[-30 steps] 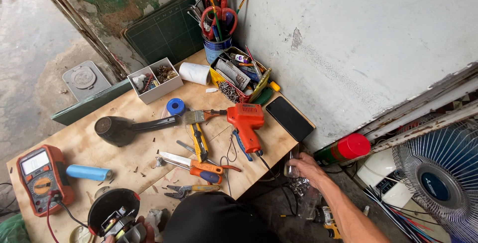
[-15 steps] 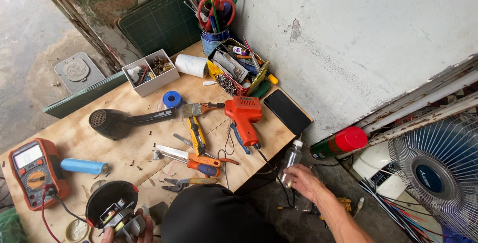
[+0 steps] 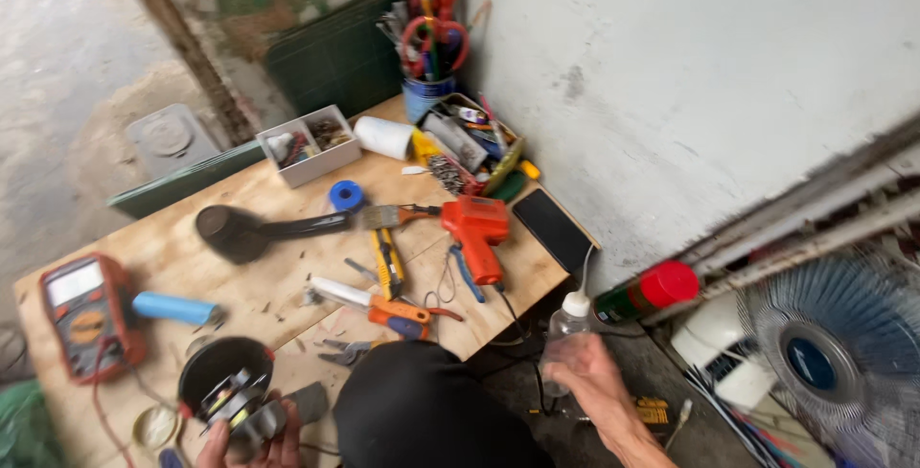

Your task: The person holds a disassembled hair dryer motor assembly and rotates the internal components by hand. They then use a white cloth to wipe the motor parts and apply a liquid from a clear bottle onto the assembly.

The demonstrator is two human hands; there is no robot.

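The right hand (image 3: 586, 372) is closed around a small clear bottle (image 3: 565, 334) with a white cap and a thin curved spout, holding it upright just off the near right corner of the wooden table (image 3: 240, 281), above the floor. The left hand (image 3: 251, 434) grips a small motor (image 3: 235, 406) of metal plates and copper windings at the table's near left edge, fingers curled under it; just behind it on the table sits a round black housing (image 3: 206, 372).

On the table, an orange glue gun (image 3: 476, 228) lies near the right end, with a black phone (image 3: 553, 228) beside it at the right edge. Toward the middle lie yellow-handled pliers (image 3: 387, 262) and an orange utility knife (image 3: 374, 303). A black hair dryer (image 3: 240, 230) lies farther back, and a red multimeter (image 3: 88, 310) with a blue tube (image 3: 174, 308) beside it sits at the left end. Beyond the table's right corner, on the floor, lies a spray can (image 3: 640, 294) with a red cap, and farther right a fan (image 3: 829, 358).
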